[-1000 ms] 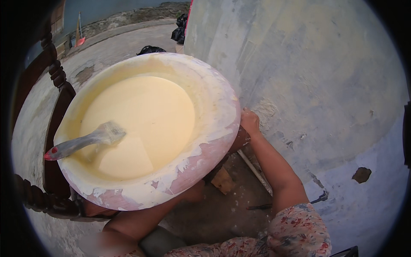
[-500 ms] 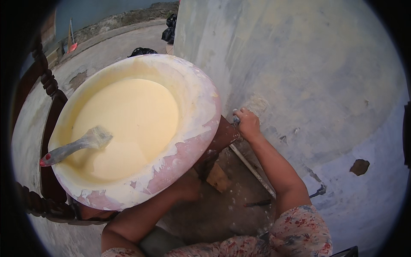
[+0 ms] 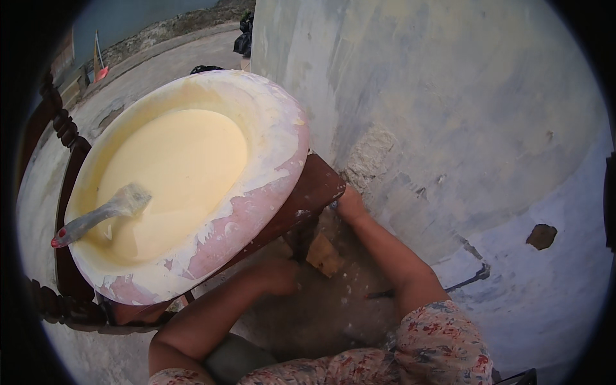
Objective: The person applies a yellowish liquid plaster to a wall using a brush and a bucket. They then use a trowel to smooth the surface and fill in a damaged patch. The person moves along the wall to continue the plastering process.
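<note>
My right grip [image 3: 349,204] is at the seat corner [image 3: 327,179], left grip [image 3: 280,276] beside open floor [image 3: 340,308]; closures I can't tell.

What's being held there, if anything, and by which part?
Cannot tell: the right hand is at a corner of the dark brown wooden seat, its grip hidden; the left hand is too indistinct to show any hold.

Outdoor yard [image 3: 173,56], open concrete ground [image 3: 40,208], patchily coated wall [image 3: 449,115], black plastic bags [image 3: 244,40], rough bank [image 3: 154,33] behind
</note>
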Action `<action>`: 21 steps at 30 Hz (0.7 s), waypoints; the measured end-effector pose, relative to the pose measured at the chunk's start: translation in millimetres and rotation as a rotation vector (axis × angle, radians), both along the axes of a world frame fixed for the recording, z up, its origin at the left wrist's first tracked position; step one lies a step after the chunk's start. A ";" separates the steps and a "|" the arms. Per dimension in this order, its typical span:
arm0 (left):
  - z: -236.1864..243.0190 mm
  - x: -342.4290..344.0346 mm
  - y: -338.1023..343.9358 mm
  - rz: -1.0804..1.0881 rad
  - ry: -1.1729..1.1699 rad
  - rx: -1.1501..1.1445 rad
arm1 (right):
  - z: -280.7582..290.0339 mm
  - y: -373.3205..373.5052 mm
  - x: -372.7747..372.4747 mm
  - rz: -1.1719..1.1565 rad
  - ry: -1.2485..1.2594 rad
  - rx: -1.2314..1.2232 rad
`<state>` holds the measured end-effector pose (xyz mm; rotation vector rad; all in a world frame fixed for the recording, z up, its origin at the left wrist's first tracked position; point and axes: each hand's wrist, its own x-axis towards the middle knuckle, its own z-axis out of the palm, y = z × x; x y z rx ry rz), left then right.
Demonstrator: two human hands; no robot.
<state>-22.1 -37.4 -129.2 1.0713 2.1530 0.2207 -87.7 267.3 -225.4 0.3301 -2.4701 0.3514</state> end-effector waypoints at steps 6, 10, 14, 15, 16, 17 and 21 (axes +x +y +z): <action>-0.5 -7.4 -10.4 0.013 -0.081 -0.045 | 11.1 7.7 34.4 -0.190 -0.195 0.205; -3.8 -9.5 -6.8 0.013 -0.087 -0.064 | 49.0 -2.7 52.4 -0.264 -0.156 0.135; -22.3 -6.8 -4.6 -0.007 -0.068 -0.024 | 39.7 -1.8 30.9 -0.052 0.052 0.088; -20.3 -5.4 -4.7 0.001 -0.072 -0.022 | 28.2 1.7 26.7 -0.068 0.023 0.121; -16.2 -5.9 -5.0 0.005 -0.069 -0.020 | 19.3 6.2 22.5 -0.088 -0.002 0.154; -11.3 -6.3 -5.2 0.004 -0.068 -0.023 | 11.2 12.2 20.3 -0.108 -0.026 0.186; 7.6 -9.0 -10.4 0.037 -0.067 -0.008 | 59.3 8.7 45.4 -0.385 -0.100 0.066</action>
